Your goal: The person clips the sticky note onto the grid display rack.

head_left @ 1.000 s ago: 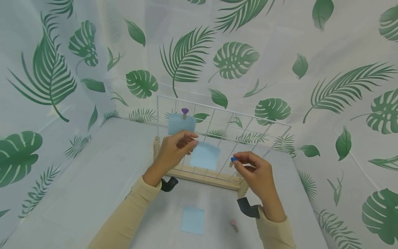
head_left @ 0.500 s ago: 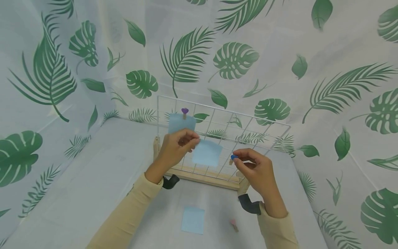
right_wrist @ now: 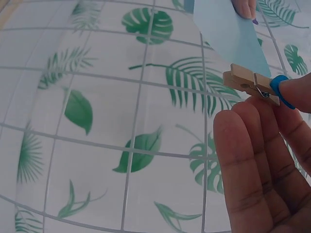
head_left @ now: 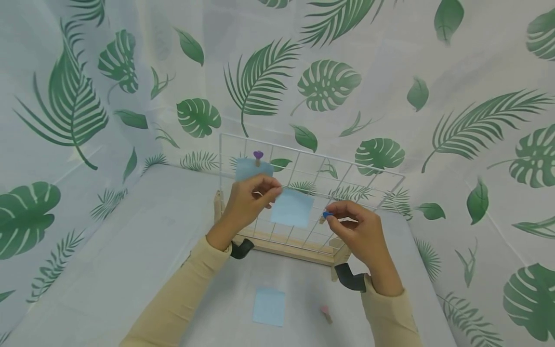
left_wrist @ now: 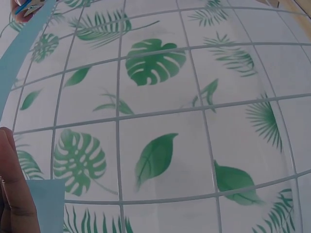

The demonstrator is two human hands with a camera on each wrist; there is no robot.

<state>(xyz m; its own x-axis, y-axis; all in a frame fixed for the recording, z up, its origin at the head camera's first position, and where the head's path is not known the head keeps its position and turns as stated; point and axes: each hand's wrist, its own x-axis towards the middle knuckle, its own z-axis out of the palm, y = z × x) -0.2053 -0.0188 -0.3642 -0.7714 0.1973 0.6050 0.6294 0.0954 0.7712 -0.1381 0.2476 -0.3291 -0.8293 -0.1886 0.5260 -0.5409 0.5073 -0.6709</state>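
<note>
My left hand (head_left: pixel 251 200) pinches a light blue paper square (head_left: pixel 293 208) by its upper left corner, in front of a white wire grid (head_left: pixel 347 166). To the right of that sheet, my right hand (head_left: pixel 357 231) holds a small wooden clothespin (right_wrist: pixel 250 81) with a blue decoration between thumb and fingers. In the right wrist view its jaws point away from the fingertips and hold nothing. Another blue paper square (head_left: pixel 247 167) hangs at the grid's upper left from a clothespin with a purple heart (head_left: pixel 258 155). My left hand partly covers it.
On the white table lie a third blue paper square (head_left: pixel 269 307) and a clothespin with a pink top (head_left: pixel 326 314). A wooden base (head_left: pixel 286 249) carries the grid. Leaf-patterned cloth surrounds the table at the back and sides.
My left hand has raised the paper square and shifted it slightly right across the grid. My right hand has gone up a little with the blue clothespin.
</note>
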